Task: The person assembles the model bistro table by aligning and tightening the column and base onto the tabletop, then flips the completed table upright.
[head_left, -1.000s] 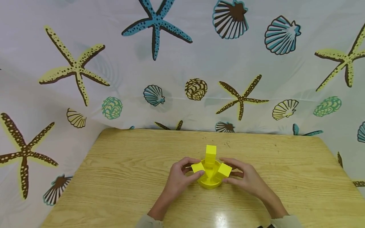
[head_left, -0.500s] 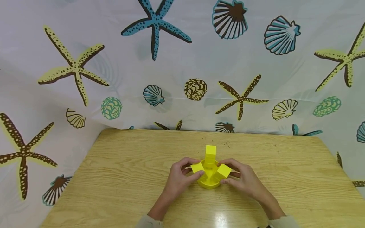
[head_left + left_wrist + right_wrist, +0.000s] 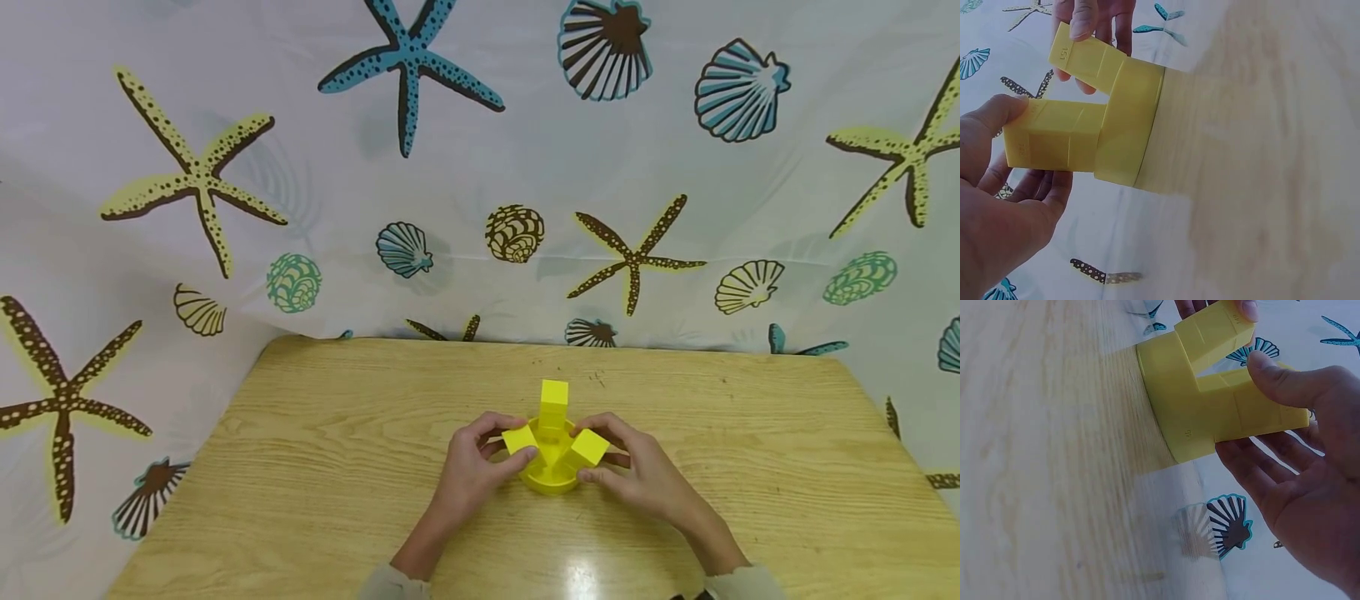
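A yellow round dish-like base [image 3: 551, 487] rests on the table, with three yellow square-topped blocks standing up around its rim. My left hand [image 3: 467, 475] pinches the left block [image 3: 520, 439] between thumb and fingers. On the other side, my right hand [image 3: 651, 477] grips the right block [image 3: 591, 447] the same way. The back block [image 3: 554, 402] stands untouched. In the left wrist view, small raised marks show on the held block [image 3: 1050, 140]. The right wrist view shows the base [image 3: 1172, 400] sitting flat on the wood. Parts of the fingers are hidden behind the blocks.
A wooden table [image 3: 337, 467] spreads out around the base on all sides. Behind it and to the sides hangs a white cloth [image 3: 480, 175] printed with starfish and shells.
My right hand has shifted slightly left, and its thumb and fingers have come closer around the right block. The left hand and the base look unmoved.
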A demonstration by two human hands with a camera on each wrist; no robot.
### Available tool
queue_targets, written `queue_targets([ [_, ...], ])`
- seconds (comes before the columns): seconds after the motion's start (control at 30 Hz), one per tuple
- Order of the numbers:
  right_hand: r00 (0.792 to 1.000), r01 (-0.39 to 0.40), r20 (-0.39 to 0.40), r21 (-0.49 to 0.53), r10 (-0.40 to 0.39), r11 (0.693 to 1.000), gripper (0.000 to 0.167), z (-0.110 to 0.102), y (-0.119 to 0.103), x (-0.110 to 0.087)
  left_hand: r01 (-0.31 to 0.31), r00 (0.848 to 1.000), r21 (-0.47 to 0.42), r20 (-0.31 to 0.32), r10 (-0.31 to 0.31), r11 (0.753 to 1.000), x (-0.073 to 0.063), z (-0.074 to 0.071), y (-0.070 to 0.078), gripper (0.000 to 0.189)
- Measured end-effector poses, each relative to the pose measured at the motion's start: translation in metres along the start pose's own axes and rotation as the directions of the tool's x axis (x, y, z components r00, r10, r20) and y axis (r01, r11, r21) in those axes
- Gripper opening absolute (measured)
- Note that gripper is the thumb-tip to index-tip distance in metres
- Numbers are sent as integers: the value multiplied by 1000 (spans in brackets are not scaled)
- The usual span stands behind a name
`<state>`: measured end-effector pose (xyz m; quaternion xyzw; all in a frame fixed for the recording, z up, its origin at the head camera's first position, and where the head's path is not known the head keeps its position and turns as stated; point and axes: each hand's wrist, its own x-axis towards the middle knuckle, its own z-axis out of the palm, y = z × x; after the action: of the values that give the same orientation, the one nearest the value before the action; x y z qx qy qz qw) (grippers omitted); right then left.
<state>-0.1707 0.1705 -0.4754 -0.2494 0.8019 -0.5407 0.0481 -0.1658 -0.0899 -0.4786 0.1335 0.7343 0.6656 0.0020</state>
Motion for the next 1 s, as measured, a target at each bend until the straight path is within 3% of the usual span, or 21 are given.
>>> queue_targets([
  [0.2,1000,3,-15,1,-3,1000,61,3,4,-1,2,1000,48,21,-3,999,-1,-1,-2,36],
  [0.33,999,1,-38,-59,-4,998,75,8,8,-1,9,999,107,47,-14,994,-3,-2,-2,51],
  [0.53,999,-10,-41,-97,6,995,80,13,14,0,27,991,205,122,-53,978,-1,-4,-6,70],
  [0.8,996,-85,5,-54,86,995,84,16,14,4,80,958,132,264,-112,988,4,-7,-11,84],
  [1.0,996,-87,12,-59,88,994,83,14,18,5,94,949,162,283,-138,982,11,-6,-15,86],
])
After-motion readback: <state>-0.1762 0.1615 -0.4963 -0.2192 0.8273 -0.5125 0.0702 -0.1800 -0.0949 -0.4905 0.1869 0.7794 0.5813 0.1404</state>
